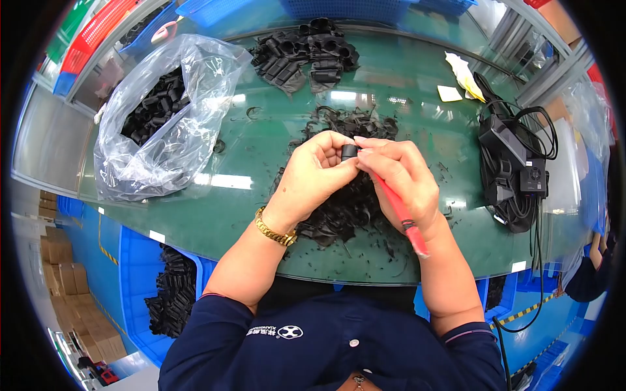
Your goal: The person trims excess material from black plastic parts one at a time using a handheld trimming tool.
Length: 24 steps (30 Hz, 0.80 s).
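Observation:
Between the fingers of my left hand [312, 171] is a small black cylindrical part [349, 152]. My right hand [405, 182] grips a slim red-handled tool [395, 202], with its tip end up against the black part. The tip itself is too small to make out. Both hands meet above a heap of thin black trimmings [345, 212] on the green tabletop [261, 251]. Beyond the hands, several black moulded pieces with round openings [306, 52] lie grouped at the back of the table.
A clear plastic bag [215, 98] of black parts stands at the left. Black devices with cables [512, 156] sit at the right, near a yellow note [448, 94]. A blue bin [140, 280] with black pieces stands below the table's left edge. Another person's arm [595, 251] shows far right.

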Tool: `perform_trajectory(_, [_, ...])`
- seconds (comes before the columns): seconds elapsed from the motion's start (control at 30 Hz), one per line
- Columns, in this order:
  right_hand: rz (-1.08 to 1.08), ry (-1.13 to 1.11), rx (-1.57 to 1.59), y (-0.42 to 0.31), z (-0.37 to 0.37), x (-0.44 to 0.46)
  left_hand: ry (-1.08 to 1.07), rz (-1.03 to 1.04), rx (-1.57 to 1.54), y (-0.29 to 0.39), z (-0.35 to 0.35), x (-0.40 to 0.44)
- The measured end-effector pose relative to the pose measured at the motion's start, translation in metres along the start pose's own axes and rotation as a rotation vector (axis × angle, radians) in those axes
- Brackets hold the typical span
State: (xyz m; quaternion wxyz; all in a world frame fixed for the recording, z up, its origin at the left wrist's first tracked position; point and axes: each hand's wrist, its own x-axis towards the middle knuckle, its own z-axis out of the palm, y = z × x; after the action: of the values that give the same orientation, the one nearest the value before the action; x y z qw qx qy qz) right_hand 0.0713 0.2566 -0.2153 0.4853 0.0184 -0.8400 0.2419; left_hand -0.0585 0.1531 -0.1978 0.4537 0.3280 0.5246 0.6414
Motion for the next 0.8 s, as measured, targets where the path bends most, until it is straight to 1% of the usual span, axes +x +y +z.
perform_trajectory(0.03, [0.0,-0.001,0.001,-0.003,0.0,0.002,0.002,-0.002,-0.006,0.002,0.001,-0.001])
perform_trajectory(0.1, [0.097,0.089,0.038,-0.009,-0.001,0.007,-0.003,-0.003,-0.013,0.002,0.001,-0.001])
perform_trajectory(0.13, [0.096,0.114,0.048,-0.008,-0.001,0.006,-0.013,-0.004,-0.02,0.002,0.0,-0.001])
perform_trajectory(0.17, [0.027,0.159,-0.009,0.001,-0.002,0.008,-0.013,-0.004,-0.02,0.001,-0.001,-0.002])
perform_trajectory(0.23, [0.163,0.175,-0.123,0.001,-0.017,0.015,-0.059,0.032,0.045,-0.001,-0.006,-0.003])
perform_trajectory(0.27, [0.263,0.18,-0.104,0.002,-0.023,0.015,-0.059,0.033,0.043,-0.003,-0.005,-0.002])
perform_trajectory(0.3, [0.405,0.273,0.002,0.005,-0.022,0.014,-0.056,0.097,0.036,-0.005,-0.004,-0.001])
perform_trajectory(0.33, [0.526,0.254,0.105,0.004,-0.025,0.013,-0.052,0.161,0.031,-0.006,-0.003,-0.001])
perform_trajectory(0.37, [0.647,0.235,0.208,0.001,-0.027,0.013,-0.052,0.162,0.033,-0.005,-0.004,-0.001])
perform_trajectory(0.4, [0.647,0.235,0.208,0.0,-0.028,0.013,-0.056,0.153,0.046,-0.005,-0.005,-0.001])
perform_trajectory(0.47, [0.715,0.215,0.55,-0.003,-0.028,0.015,-0.06,0.145,0.06,-0.004,-0.004,-0.001])
perform_trajectory(0.5, [0.714,0.214,0.552,-0.005,-0.028,0.015,-0.038,0.153,0.058,-0.005,-0.003,-0.001])
perform_trajectory(0.57, [0.677,0.211,0.76,-0.008,-0.026,0.015,-0.013,0.16,0.057,-0.007,-0.003,0.0])
perform_trajectory(0.63, [0.69,0.178,0.745,-0.011,-0.023,0.014,-0.004,0.214,0.154,-0.011,-0.005,0.001])
perform_trajectory(0.7, [0.725,0.182,0.817,-0.013,-0.019,0.014,0.001,0.216,0.146,-0.011,-0.003,0.001])
perform_trajectory(0.77, [0.734,0.19,0.823,-0.015,-0.018,0.015,0.008,0.22,0.138,-0.01,-0.002,0.0])
perform_trajectory(0.8, [0.719,0.195,0.811,-0.015,-0.017,0.014,0.01,0.236,0.182,-0.009,-0.002,0.0])
